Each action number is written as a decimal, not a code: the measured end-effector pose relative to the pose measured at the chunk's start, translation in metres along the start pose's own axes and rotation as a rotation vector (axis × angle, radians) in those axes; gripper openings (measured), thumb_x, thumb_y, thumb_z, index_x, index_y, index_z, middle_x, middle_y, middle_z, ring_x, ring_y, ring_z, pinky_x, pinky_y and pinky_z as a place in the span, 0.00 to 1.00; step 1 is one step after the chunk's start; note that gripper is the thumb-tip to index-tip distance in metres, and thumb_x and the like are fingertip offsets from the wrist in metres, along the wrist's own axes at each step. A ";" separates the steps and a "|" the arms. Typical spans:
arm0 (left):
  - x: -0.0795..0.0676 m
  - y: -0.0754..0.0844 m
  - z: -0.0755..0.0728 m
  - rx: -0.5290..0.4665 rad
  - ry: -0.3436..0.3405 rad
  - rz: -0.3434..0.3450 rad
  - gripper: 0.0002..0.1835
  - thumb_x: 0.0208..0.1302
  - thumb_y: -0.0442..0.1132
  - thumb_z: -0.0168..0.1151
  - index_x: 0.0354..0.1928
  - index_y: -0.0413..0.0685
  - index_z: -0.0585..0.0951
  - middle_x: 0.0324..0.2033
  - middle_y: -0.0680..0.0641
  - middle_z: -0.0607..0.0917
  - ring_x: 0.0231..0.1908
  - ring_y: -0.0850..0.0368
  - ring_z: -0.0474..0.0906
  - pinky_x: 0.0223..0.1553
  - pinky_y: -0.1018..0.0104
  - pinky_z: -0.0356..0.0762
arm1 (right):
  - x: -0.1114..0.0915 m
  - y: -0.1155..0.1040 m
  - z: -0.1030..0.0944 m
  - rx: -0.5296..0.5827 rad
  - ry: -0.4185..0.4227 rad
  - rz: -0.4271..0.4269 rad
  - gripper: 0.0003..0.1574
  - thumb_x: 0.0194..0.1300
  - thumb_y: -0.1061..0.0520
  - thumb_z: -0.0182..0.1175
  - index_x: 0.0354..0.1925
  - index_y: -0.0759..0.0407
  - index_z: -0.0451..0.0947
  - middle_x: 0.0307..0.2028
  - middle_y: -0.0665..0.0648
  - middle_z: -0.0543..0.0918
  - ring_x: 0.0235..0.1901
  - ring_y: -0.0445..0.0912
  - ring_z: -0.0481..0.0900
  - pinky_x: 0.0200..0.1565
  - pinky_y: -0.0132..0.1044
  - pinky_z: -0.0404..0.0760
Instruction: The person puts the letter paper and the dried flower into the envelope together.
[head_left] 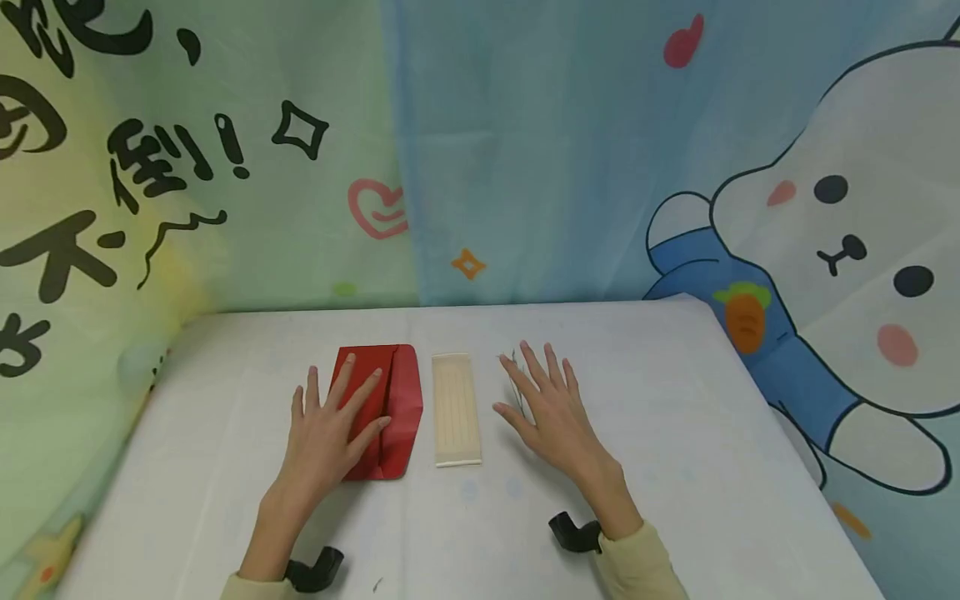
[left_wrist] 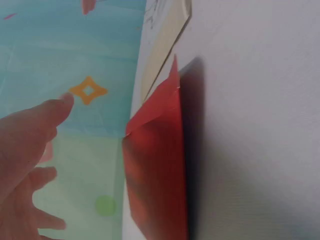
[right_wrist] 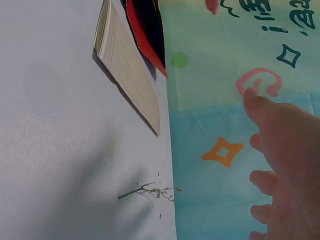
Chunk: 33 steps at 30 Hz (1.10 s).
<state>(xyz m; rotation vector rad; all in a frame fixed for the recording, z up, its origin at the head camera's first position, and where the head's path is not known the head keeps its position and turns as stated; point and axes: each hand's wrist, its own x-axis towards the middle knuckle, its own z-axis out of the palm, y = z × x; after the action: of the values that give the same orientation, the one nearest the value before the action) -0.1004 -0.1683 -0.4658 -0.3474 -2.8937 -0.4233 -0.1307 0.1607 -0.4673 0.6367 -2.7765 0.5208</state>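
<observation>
"So, where's the red envelope?"

"On the white table, beneath the left hand; the ribbed cream pack lies beside it, then a thin branched twig near the right hand."

"Fingers gripping anything?"

"No, spread and released on both sides."

"How to handle it well?"

"I'd steady it flat, then ease its flap by the edge."

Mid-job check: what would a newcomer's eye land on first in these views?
Probably the bright red envelope on the white table, left of centre in the head view, with the left hand spread over it. Next, the big cartoon animal on the backdrop at right. The pale flat piece between the hands draws less notice.
</observation>
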 end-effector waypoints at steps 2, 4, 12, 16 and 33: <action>-0.002 -0.001 0.002 -0.007 -0.026 -0.009 0.38 0.63 0.61 0.60 0.73 0.66 0.61 0.74 0.41 0.57 0.69 0.20 0.48 0.64 0.27 0.55 | -0.001 0.000 0.000 0.006 0.004 -0.001 0.42 0.67 0.38 0.58 0.73 0.44 0.58 0.75 0.60 0.54 0.75 0.64 0.46 0.71 0.65 0.46; -0.004 -0.002 0.004 -0.013 -0.061 -0.024 0.39 0.62 0.60 0.61 0.73 0.66 0.60 0.74 0.40 0.57 0.69 0.20 0.50 0.62 0.27 0.57 | -0.001 0.000 0.001 0.019 0.007 -0.003 0.41 0.67 0.39 0.59 0.73 0.45 0.59 0.75 0.61 0.54 0.76 0.64 0.45 0.71 0.65 0.46; -0.018 -0.007 0.014 -0.070 -0.163 -0.086 0.41 0.60 0.61 0.63 0.73 0.65 0.60 0.71 0.35 0.59 0.67 0.20 0.54 0.58 0.26 0.62 | -0.007 -0.004 0.008 0.114 0.045 -0.051 0.38 0.67 0.45 0.61 0.70 0.54 0.65 0.74 0.65 0.57 0.75 0.64 0.49 0.70 0.62 0.53; -0.020 -0.007 0.017 -0.093 -0.164 -0.090 0.42 0.59 0.62 0.63 0.73 0.62 0.61 0.69 0.34 0.61 0.65 0.21 0.57 0.56 0.28 0.65 | -0.008 -0.005 0.009 0.123 0.079 -0.065 0.36 0.66 0.47 0.62 0.68 0.57 0.67 0.72 0.66 0.60 0.73 0.65 0.52 0.68 0.64 0.58; -0.025 -0.004 0.025 -0.068 -0.205 -0.131 0.43 0.59 0.63 0.63 0.71 0.50 0.65 0.66 0.29 0.64 0.64 0.28 0.63 0.49 0.36 0.77 | -0.012 -0.017 0.025 0.134 0.023 -0.113 0.27 0.67 0.51 0.61 0.61 0.57 0.73 0.68 0.66 0.67 0.70 0.62 0.61 0.66 0.55 0.69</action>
<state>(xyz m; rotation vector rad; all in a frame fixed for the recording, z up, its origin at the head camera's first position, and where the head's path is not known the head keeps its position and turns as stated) -0.0821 -0.1698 -0.4960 -0.2234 -3.1195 -0.5384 -0.1161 0.1415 -0.4892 0.8056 -2.6824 0.6891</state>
